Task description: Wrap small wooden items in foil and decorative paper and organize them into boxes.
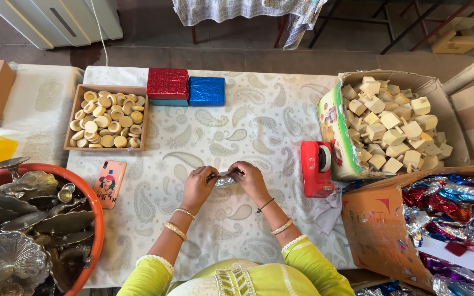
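We look down on a desk (281, 118) covered with a white paisley cloth, a tiled floor beyond its far edge. Going from the left, an orange tub (95, 230) holds dull brass pieces shaped like leaves and peacocks, a phone in a pink case (109, 183) lies flat beside it, and farther back a shallow wooden tray (107, 117) is full of round pale discs. Just right of the tray sit a red foil-wrapped box (168, 83) and a blue foil-wrapped box (207, 90), touching side by side. At the centre, close to our body, is the small silver foil-wrapped piece (225, 178), lying with its long axis running left to right, directly between the hands, so neither is nearer than the other. Our left hand (198, 186) curls over its left end, fingers bent and pinching the foil; our right hand (249, 180) closes over its right end the same way, so both are mostly closed around the piece, which sits low over the cloth; we cannot tell whether it touches. To the right stands a red tape dispenser (316, 167), then a cardboard carton (437, 90) heaped with pale blocks, and nearest us an open carton of coloured foil sheets (440, 211).
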